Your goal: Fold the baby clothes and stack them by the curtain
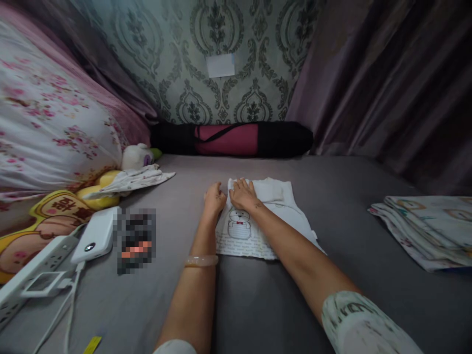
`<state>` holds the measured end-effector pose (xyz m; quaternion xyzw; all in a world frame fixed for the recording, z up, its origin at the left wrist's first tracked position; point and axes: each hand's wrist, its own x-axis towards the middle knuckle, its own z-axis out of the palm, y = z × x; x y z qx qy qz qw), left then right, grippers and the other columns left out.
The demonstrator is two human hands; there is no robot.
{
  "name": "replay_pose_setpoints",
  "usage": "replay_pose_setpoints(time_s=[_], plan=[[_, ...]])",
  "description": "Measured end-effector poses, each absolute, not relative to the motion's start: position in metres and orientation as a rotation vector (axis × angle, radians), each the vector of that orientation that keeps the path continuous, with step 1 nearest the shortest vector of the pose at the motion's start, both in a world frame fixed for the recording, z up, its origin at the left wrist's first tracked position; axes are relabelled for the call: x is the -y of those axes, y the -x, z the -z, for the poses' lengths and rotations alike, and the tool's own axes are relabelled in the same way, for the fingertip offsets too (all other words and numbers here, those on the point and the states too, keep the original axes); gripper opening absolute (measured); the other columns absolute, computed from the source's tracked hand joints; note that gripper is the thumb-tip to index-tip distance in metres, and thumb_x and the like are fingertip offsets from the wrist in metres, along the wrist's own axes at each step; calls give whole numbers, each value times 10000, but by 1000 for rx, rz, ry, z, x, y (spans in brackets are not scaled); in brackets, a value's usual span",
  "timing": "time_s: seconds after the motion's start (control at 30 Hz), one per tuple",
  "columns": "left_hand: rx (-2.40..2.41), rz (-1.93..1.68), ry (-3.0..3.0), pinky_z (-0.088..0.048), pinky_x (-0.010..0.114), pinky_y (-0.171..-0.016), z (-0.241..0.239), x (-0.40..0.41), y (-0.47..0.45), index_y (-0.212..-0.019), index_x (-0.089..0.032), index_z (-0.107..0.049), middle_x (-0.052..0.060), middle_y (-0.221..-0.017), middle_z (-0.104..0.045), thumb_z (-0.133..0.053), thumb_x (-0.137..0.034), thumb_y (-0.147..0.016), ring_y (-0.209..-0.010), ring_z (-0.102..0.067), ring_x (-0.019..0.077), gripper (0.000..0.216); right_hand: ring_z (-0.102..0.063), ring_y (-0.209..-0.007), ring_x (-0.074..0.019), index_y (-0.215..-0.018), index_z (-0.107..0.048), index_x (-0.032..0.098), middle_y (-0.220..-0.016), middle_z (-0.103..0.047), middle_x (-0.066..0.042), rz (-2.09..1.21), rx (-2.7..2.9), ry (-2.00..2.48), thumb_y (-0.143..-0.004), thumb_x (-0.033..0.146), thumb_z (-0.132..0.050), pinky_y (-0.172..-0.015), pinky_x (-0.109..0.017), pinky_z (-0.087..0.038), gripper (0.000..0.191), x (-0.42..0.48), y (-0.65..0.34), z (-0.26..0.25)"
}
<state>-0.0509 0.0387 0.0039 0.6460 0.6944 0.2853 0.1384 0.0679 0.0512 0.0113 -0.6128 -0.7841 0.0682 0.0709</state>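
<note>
You are pressing your flat, open right hand (241, 193) on the seemingly half-folded white garment (265, 221); your left hand (214, 197), loosely curled, is holding nothing beside it.

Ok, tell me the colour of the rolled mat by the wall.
Pink mat in a black bag; head view.

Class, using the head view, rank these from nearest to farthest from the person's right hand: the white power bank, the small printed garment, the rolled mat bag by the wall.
1. Small printed garment: under the right hand.
2. Rolled mat bag: behind, along the wall.
3. White power bank: far left.
</note>
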Motion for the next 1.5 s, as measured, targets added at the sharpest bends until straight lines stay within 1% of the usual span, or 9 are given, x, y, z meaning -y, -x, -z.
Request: replay_pose_setpoints(time_s=[0.1, 0.33, 0.47, 0.53, 0.73, 0.9, 1.07, 1.3, 1.5], plan=[[-2002, -849, -1853, -378, 363, -1086, -6, -41, 54, -1294, -129, -535, 138, -1347, -574, -375, -120, -859, -1273, -510, 216, 464, -149, -1461, -245, -1482, -319, 36, -1574, -245, -139, -100, 2415, 1707, -970, 321, -237, -1173, -432, -67, 591, -51, -58, -10], [-1966, -906, -1830, -381, 363, -1089, -13, -39, 49, -1292, -116, -545, 145, -1331, -585, -362, -100, -855, -1259, -523, 218, 474, -162, -1459, -271, -1493, -266, 17, -1587, -185, -166, -215, 2567, 1633, -908, 316, -408, -1168, -416, -128, 673, -52, -49, -1], [-1906, -926, -1854, -388, 338, -1081, -20, -35, 37, -1297, -99, -539, 140, -1328, -588, -363, -111, -879, -1250, -531, 209, 453, -157, -1464, -221, -1513, -232, 57, -1593, -188, -133, -352, 2508, 1577, -947, 312, -333, -1173, -364, -133, 629, -51, -66, -14], [-1875, -907, -1895, -390, 337, -1076, -21, -33, 29, -1313, -85, -520, 145, -1337, -581, -362, -98, -882, -1252, -529, 208, 459, -138, -1468, -225, -1514, -235, 64, -1592, -195, -127, -305, 2391, 1633, -968, 302, -273, -1179, -391, -100, 597, -47, -81, -19], [-1811, -714, -2209, -248, 451, -1157, -11, -25, 4, -1333, -149, -485, 127, -1396, -532, -357, -80, -894, -1347, -428, 226, 463, -134, -1462, -288, -1501, -310, 132, -1576, -246, -136, -148, 2211, 1892, -994, 405, -213, -1156, -522, -47, 584, -32, -131, -12], [-1833, -418, -2313, -235, 493, -1150, 5, -23, 2, -1349, -107, -454, 176, -1485, -411, -335, -213, -955, -1414, -311, 281, 425, -195, -1443, -289, -1486, -346, 148, -1556, -296, -138, -136, 2198, 1950, -998, 426, -176, -1144, -540, -61, 588, -32, -137, 3], [-1862, -373, -2294, -211, 537, -1144, 5, -21, 3, -1319, -152, -473, 161, -1487, -412, -325, -240, -964, -1418, -304, 273, 394, -169, -1456, -272, -1506, -303, 145, -1572, -258, -131, -297, 2246, 1936, -996, 446, -164, -1154, -516, -66, 608, -38, -143, -5], [-1832, -466, -2432, -167, 470, -1176, 2, -19, -4, -1370, -89, -427, 180, -1501, -387, -322, -278, -975, -1441, -254, 277, 451, -146, -1461, -278, -1498, -303, 95, -1576, -232, -159, -179, 2176, 1976, -990, 429, -190, -1162, -480, -85, 618, -31, -174, -6], [-1770, -372, -2465, -222, 461, -1155, 12, -22, -3, -1396, -129, -407, 170, -1498, -395, -307, -364, -986, -1414, -315, 275, 483, -172, -1453, -280, -1491, -327, 127, -1577, -238, -145, -201, 2169, 1986, -986, 417, -228, -1159, -493, -87, 591, -30, -176, 4]])
